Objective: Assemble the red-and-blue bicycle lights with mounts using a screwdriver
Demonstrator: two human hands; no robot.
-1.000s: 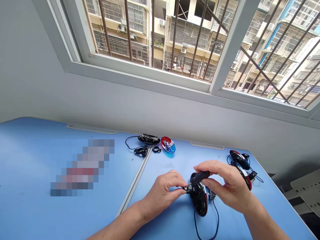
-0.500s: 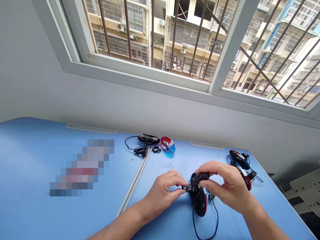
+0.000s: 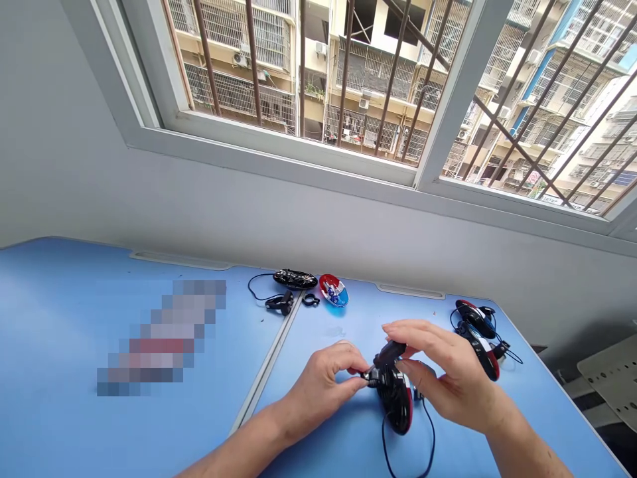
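1. Parts lie on the blue table (image 3: 149,431) at ten to eleven o'clock of the black oval unit: first a black clamp piece (image 3: 281,303) and an open black shell (image 3: 295,279), then a black ring (image 3: 310,300) and a red-and-blue cover (image 3: 334,291).
2. Left hand (image 3: 321,382), at nine to ten o'clock, has thumb and forefinger pinched on a small bracket (image 3: 373,377).
3. The black oval unit (image 3: 399,408) is between the hands, beside this bracket; its cable (image 3: 434,435) loops toward six o'clock.
4. Right hand (image 3: 458,372), at two o'clock, closes its fingertips on a black-handled tool (image 3: 389,354), which points to the bracket. In my judgement, tool work on a fastening is in hand; whether the tip is seated, I cannot tell.
5. Such a move calls for a firm left pinch and a well-aligned tip.
6. Two more units (image 3: 476,318) lie farther at two o'clock.
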